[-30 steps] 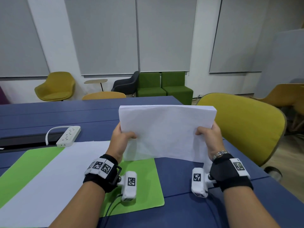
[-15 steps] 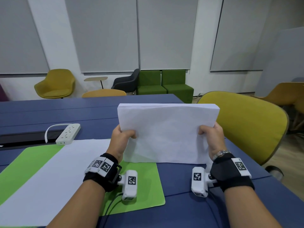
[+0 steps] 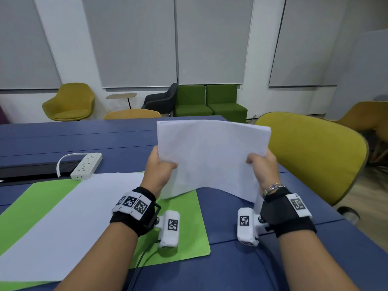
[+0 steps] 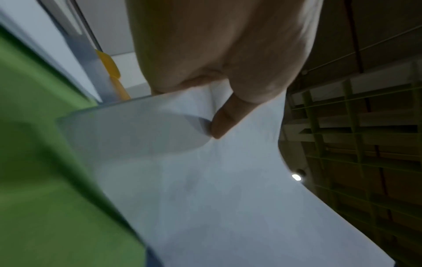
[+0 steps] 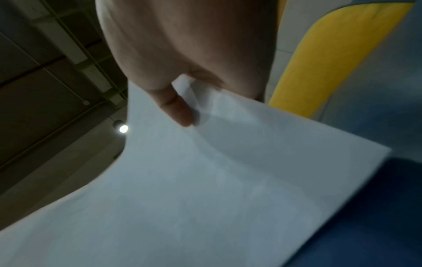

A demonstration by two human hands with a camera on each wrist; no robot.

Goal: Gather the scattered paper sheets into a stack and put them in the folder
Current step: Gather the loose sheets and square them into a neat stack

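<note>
Head view: paper stack (image 3: 212, 156) upright, long axis left-right.

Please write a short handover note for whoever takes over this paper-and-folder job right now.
Left hand: grips the left edge of the paper stack, thumb in front.
Right hand: grips the right edge likewise.
Stack: held upright above the blue table, bowed in the middle, lower edge off the table.
Folder: green, lying open on the table, a white sheet across it.
Done: sheets gathered.
Left: lay the stack in the folder; close it if wanted.
</note>
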